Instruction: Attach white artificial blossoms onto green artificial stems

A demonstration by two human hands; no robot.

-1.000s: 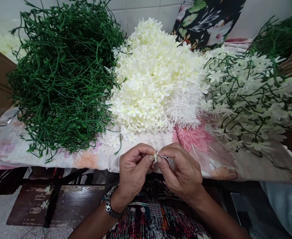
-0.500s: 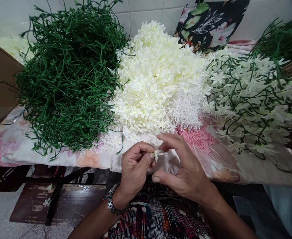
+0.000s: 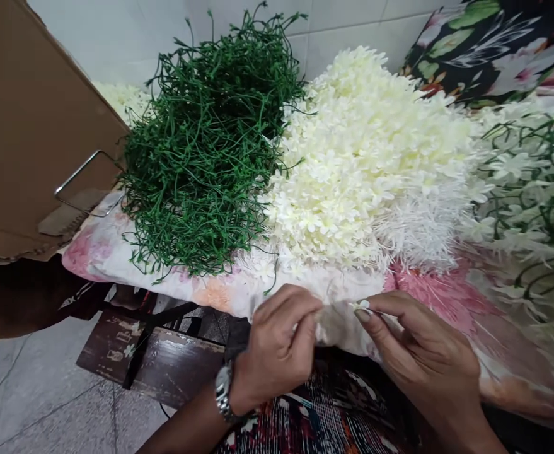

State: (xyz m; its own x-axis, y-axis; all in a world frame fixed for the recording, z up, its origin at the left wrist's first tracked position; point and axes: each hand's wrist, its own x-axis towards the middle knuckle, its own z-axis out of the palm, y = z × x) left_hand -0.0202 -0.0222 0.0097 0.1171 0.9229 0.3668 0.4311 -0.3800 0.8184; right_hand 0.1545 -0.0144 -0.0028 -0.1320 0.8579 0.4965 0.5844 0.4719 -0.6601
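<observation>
My right hand (image 3: 423, 359) pinches a small white artificial flower (image 3: 362, 305) between thumb and forefinger, just above the cloth edge. To its left, my left hand (image 3: 281, 340) is closed with the fingertips pressed together; whatever they grip is too small to make out. The two hands are apart. Beyond them rises a big heap of cream-white artificial flowers (image 3: 338, 164), with a patch of thin white strands (image 3: 418, 221) at its right. A tangled pile of green plastic stems (image 3: 205, 151) lies left of the heap.
A flowered cloth (image 3: 167, 268) covers the work surface. At the right are green stems with white flowers on them (image 3: 517, 164). A cardboard box (image 3: 35, 126) stands at the left beside a bent metal wire (image 3: 82, 170). Below is a dark wooden bench (image 3: 177, 366).
The small white flower has passed from my left fingertips to my right hand, which has closed and moved right. My view has swung left, bringing more of the cardboard box in.
</observation>
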